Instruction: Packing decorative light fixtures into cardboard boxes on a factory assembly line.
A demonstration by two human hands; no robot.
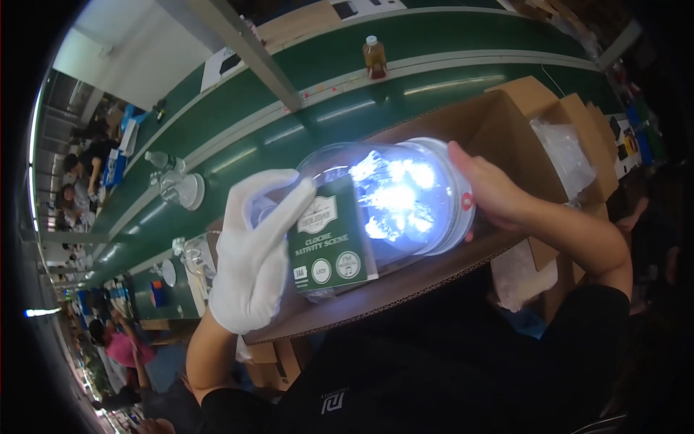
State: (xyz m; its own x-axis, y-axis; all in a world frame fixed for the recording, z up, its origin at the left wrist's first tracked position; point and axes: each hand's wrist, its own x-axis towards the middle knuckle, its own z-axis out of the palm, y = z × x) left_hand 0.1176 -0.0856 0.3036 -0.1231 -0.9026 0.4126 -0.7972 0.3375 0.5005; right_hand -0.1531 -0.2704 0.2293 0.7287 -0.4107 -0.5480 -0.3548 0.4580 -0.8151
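Note:
A clear cloche ornament (423, 170) lies tilted on its side between my hands, glowing bright blue-white inside. The glare hides the shapes within it. My left hand (249, 253), in a white glove, is wrapped round the domed end, with a finger over the edge of a green printed card (325, 242) on the dome. Bare, my right hand (491, 189) grips the pale round base, where a small red round mark (466, 201) shows. Beneath the cloche stands an open cardboard box (499, 119), its inside partly hidden by the cloche and my hands.
On the green bench (253, 159) another clear cloche (189, 192) lies to the left. A bottle of brown liquid (374, 59) stands at the back, past a grey post (253, 50). Plastic wrapping (567, 155) hangs by the box flaps at right. Several people work at far left.

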